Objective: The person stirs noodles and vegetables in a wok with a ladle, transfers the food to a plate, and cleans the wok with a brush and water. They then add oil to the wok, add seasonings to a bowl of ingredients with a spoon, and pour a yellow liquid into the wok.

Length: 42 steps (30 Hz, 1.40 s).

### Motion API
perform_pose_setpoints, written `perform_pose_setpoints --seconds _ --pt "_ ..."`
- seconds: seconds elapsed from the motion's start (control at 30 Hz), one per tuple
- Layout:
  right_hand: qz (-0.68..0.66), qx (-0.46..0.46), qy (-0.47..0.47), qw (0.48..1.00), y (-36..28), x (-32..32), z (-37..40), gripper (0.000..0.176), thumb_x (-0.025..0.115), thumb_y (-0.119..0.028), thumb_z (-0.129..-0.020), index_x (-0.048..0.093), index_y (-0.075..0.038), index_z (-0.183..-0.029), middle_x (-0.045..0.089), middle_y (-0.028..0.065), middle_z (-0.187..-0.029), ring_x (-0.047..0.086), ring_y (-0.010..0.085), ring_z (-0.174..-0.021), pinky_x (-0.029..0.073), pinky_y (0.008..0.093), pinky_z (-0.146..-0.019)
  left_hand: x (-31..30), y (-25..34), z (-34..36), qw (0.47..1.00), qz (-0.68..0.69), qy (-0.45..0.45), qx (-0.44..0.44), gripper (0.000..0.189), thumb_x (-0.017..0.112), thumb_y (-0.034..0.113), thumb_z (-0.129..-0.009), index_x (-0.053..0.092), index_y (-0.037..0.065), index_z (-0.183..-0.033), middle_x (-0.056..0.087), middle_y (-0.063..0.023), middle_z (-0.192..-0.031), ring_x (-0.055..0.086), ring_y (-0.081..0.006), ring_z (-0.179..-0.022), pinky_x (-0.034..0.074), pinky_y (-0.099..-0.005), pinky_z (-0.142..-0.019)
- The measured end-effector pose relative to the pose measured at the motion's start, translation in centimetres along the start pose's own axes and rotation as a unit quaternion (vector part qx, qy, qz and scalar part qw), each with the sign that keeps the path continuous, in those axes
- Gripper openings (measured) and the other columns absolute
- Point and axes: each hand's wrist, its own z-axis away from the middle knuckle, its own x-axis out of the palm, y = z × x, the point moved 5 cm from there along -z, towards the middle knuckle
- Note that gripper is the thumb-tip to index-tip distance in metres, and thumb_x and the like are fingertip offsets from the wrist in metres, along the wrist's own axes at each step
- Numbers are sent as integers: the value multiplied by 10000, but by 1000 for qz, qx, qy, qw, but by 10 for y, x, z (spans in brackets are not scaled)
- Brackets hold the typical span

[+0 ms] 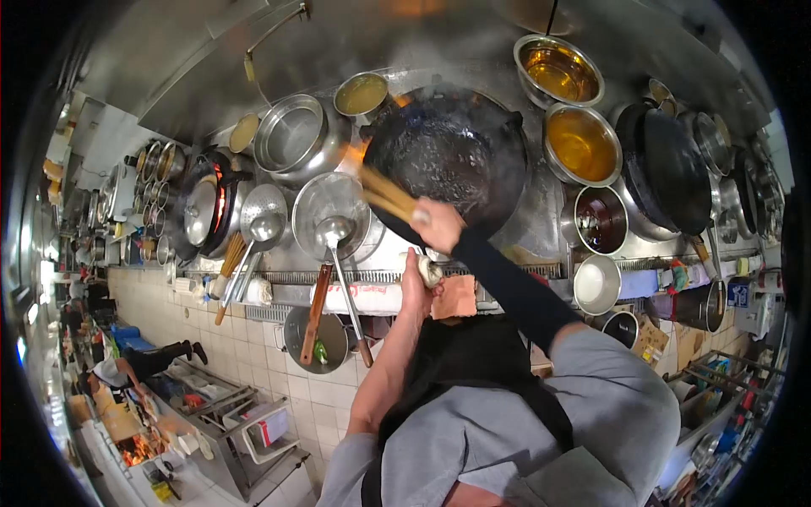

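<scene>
Over the near-left rim of the black wok point(439, 156), a blurred bamboo brush point(386, 191) is probably light and springy, best held at its narrow end, where the right hand point(439, 226) closes its fingers. Likely heavy and hot, the wok needs padding; the left hand point(414, 286) wraps its fingers around pale cloth point(431, 271) by the near edge.

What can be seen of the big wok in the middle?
The wok is round, dark and metal-looking, with a lug on its right rim. Its wet, glossy inside faces up, faintly steaming. Flames show at its left edge. The left hand holds a cloth at its near rim; the right hand holds a blurred brush over it, contact unclear.
</scene>
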Motion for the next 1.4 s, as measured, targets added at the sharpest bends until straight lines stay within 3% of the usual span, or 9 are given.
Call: perform_pose_setpoints --seconds 0.07,0.2,0.33,0.43,0.6,0.73,0.9,1.13,1.4 --pt "78 -25 30 996 23 -5 -8 267 655 -288 -891 689 -63 -1031 708 265 -999 703 437 -1001 553 511 -853 5 4 -1 998 -28 45 20 597 425 689 -1040 599 118 -1059 624 -48 -757 623 -196 -605 438 -291 -464" --pt "-35 139 208 967 58 -33 -81 251 679 -245 -873 659 -57 -1037 717 261 -935 698 467 -962 555 535 -828 8 3 -21 996 -53 68 -31 404 627 478 -995 626 75 -1031 638 -69 -787 608 -186 -574 433 -292 -422" --pt "136 -4 -27 990 50 1 3 398 720 -166 -802 649 -71 -1181 657 248 -1037 637 494 -1023 536 522 -911 9 -2 -28 991 -89 83 63 238 656 238 -943 582 51 -1070 649 -69 -850 597 -156 -598 469 -269 -448" --pt "208 143 -201 946 -29 -73 83 574 662 -109 -817 565 -71 -1381 571 298 -1172 634 485 -1097 530 528 -966 38 -10 -12 980 -40 99 167 196 634 142 -938 542 72 -1095 605 -46 -868 557 -136 -588 464 -281 -442" --pt "295 95 -24 950 20 -82 -23 208 616 -173 -879 736 -2 -877 716 280 -844 718 456 -817 581 558 -791 36 -15 -30 981 -82 92 152 176 616 217 -995 566 72 -1080 621 -54 -856 590 -163 -591 471 -293 -477" --pt "291 105 62 949 20 -28 -41 212 615 -191 -906 728 -13 -925 717 279 -925 715 468 -873 578 557 -806 22 -13 -21 998 -55 13 31 325 590 389 -1053 609 66 -1087 649 -64 -846 622 -180 -630 484 -308 -527" --pt "274 92 -122 949 -1 -41 70 426 615 -120 -863 564 50 -1250 658 367 -1083 731 446 -934 595 536 -794 -39 -2 76 990 -131 40 39 406 611 420 -1048 606 20 -1110 681 -108 -860 655 -215 -635 488 -326 -505" --pt "303 162 -4 939 15 -61 -84 204 698 -146 -823 740 18 -937 747 247 -916 739 419 -920 591 517 -828 -91 -19 131 989 -118 86 12 394 664 417 -1015 614 38 -1114 676 -58 -817 669 -166 -621 507 -259 -491" --pt "282 120 -29 951 -13 -31 57 207 651 -166 -874 719 -3 -982 722 293 -913 733 453 -853 597 543 -777 -114 -11 148 983 -109 139 48 358 692 373 -1007 614 38 -1108 688 -70 -843 687 -183 -624 523 -267 -486"
